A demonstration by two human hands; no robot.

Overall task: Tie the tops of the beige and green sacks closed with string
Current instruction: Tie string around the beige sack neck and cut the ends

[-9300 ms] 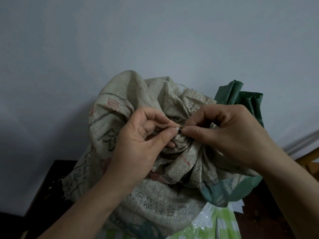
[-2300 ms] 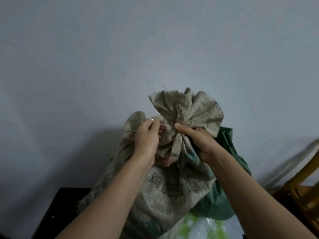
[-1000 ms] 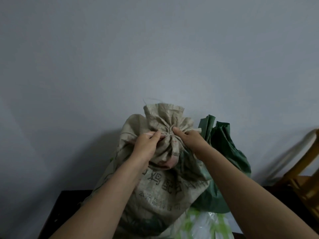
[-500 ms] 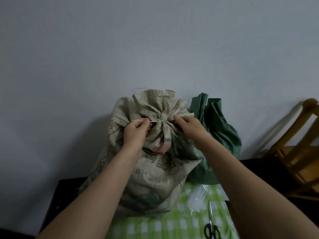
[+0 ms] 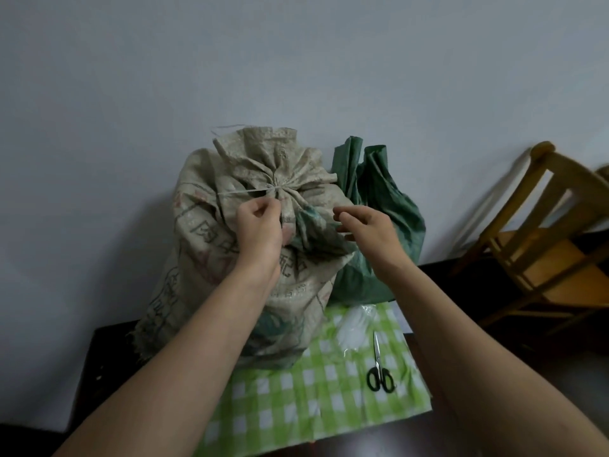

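Pale wall (image 5: 131, 94), beige sack (image 5: 204, 245) before it, left hand (image 5: 260, 232) pinching string (image 5: 244, 191), scissors (image 5: 379, 367) apart

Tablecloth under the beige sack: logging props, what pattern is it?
The tablecloth is green-and-white checked, clearest in the head view.

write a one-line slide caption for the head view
Left hand pinches the thin pale string cinched round the gathered top of the beige woven sack; crumpled green sack beside it

A home room (plain wall (image 5: 131, 77)): checked tablecloth (image 5: 296, 407), wooden chair (image 5: 543, 245), scissors (image 5: 379, 371).
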